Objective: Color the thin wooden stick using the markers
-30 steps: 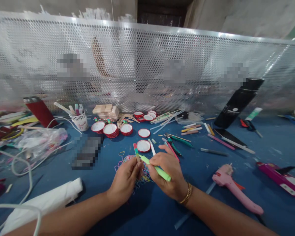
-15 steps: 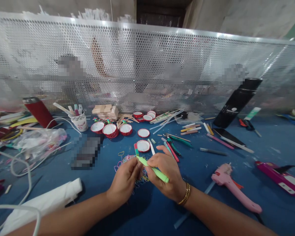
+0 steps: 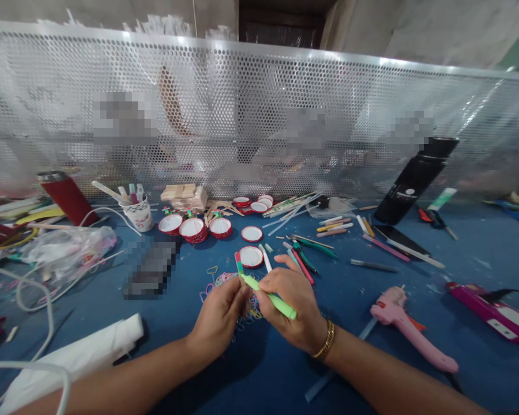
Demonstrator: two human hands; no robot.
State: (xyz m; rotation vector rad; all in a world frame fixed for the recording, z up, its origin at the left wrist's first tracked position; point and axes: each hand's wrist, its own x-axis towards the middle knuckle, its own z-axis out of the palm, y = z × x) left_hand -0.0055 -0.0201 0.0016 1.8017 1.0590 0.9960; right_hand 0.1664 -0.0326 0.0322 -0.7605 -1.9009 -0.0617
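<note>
My left hand [image 3: 222, 314] is closed around the lower end of a small flat stick [image 3: 238, 263], coloured red at the top and green below. In my right hand [image 3: 292, 300] a light green marker [image 3: 277, 302] is gripped, its tip touching or very near the stick's green part. Under and behind the fingers lies a heap of coloured paper clips [image 3: 218, 282], partly hidden. Just beyond the stick, a round red-rimmed lid [image 3: 251, 257] with a white inside rests on the table. A white marker [image 3: 266, 259] lies beside it.
Red-rimmed lids [image 3: 193, 229] stand in stacks behind. To the right are pliers [image 3: 305, 256], a pink glue gun [image 3: 409, 328] and a black bottle [image 3: 415, 181]. A phone [image 3: 152, 268], a white roll [image 3: 82, 357], a cup of markers [image 3: 139, 213] and cables are at left.
Almost nothing differs. Both hands keep the same hold on the stick and the green marker, and the whole view has shifted very slightly.
</note>
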